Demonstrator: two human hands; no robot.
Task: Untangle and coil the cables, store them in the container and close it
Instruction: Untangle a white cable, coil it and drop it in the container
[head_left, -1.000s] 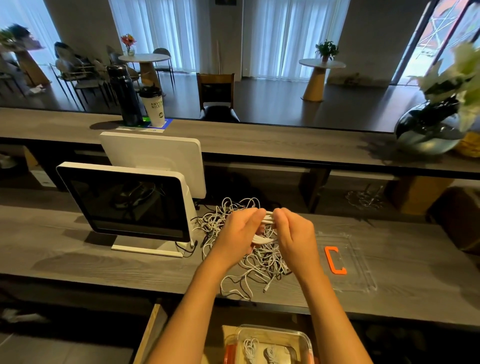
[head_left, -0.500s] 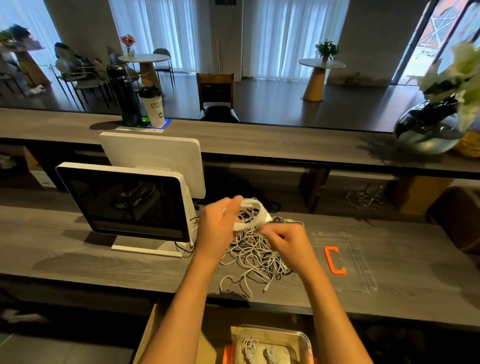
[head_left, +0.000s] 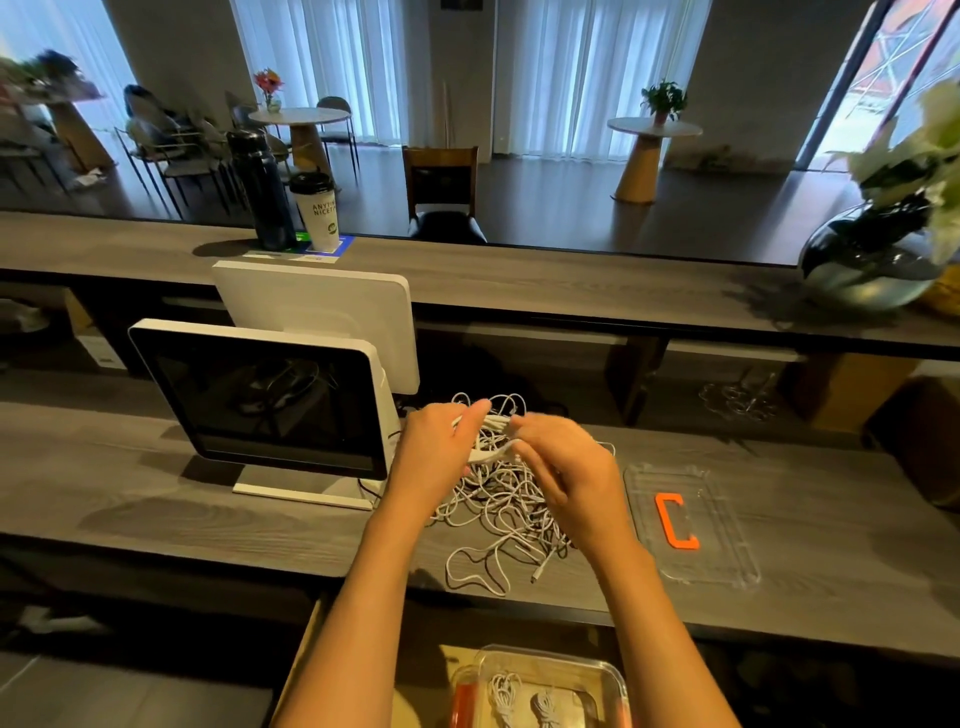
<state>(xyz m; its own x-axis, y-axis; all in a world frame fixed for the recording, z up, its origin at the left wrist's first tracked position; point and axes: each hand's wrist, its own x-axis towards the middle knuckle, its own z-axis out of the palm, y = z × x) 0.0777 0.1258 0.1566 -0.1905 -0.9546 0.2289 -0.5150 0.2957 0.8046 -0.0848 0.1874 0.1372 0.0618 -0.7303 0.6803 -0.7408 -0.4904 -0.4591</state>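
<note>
Grey wood-grain worktop (head_left: 156, 499) is being used as the workplace of a café-like room, with round tables and curtained windows lying far behind. Nearest the viewer, below the worktop's front edge, a clear container (head_left: 613, 675) is being kept open, and two coiled white cables (head_left: 524, 699) are already lying inside it. Above it, a tangled pile of white cables (head_left: 498, 509) is being worked on, between a point-of-sale monitor (head_left: 270, 400) on the left and a clear lid with an orange clip (head_left: 691, 525) lying flat on the right, just beside the pile.

A partly wound bundle of cable (head_left: 491, 451) is being held up over the far side of the pile. It is being gripped by the left hand (head_left: 441, 447), whose fingers are curled round it. The right hand (head_left: 563, 467) is being held just beside it, blurred; its fingers look bent toward the bundle's right end, but whether they are pinching a strand cannot be told. The bundle's long axis is running left to right between the two hands, and the loose strand is trailing down toward the pile below and toward the viewer. Judging from this, the next wrap is likely being fed by the right hand, which is the nearer one to the slack, while the left is serving as the anchor. Many strands are still lying tangled, so most of the task appears to be remaining.
</note>
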